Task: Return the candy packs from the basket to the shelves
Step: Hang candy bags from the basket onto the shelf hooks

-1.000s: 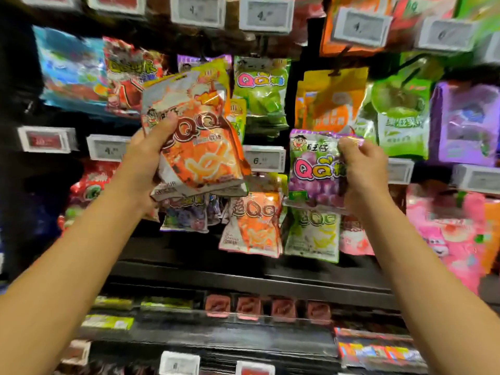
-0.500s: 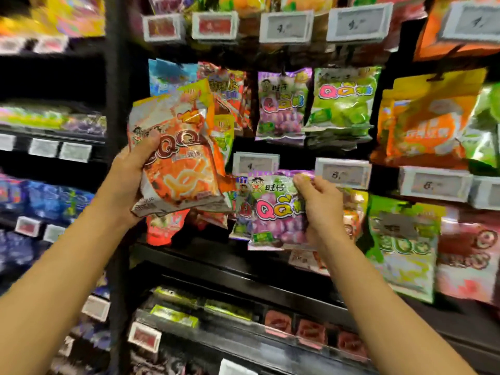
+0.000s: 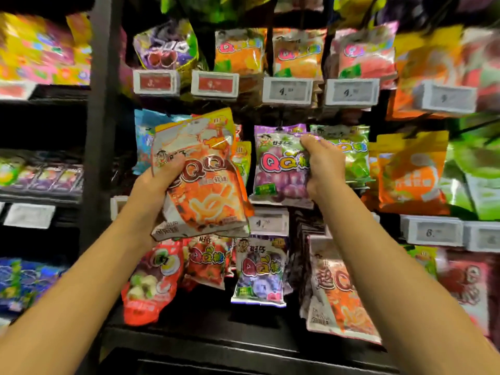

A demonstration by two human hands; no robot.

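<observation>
My left hand (image 3: 159,185) grips a stack of candy packs, the front one an orange and white QQ pack (image 3: 201,182), held up in front of the hanging display. My right hand (image 3: 322,166) pinches the top right corner of a purple grape QQ pack (image 3: 278,169) and holds it against the middle row of hooks, right beside hanging green QQ packs (image 3: 351,155). The basket is out of view.
Hanging candy packs fill the black rack: orange packs (image 3: 240,52) on the top row, a purple pack (image 3: 259,269) and an orange QQ pack (image 3: 341,290) on the lower row. Price tags (image 3: 286,90) stick out under each row. A dark upright post (image 3: 101,104) stands to the left.
The view has tilted up and shifted, showing a higher row. My right hand has lifted the purple pack up to the middle row. My left hand still holds its stack.
</observation>
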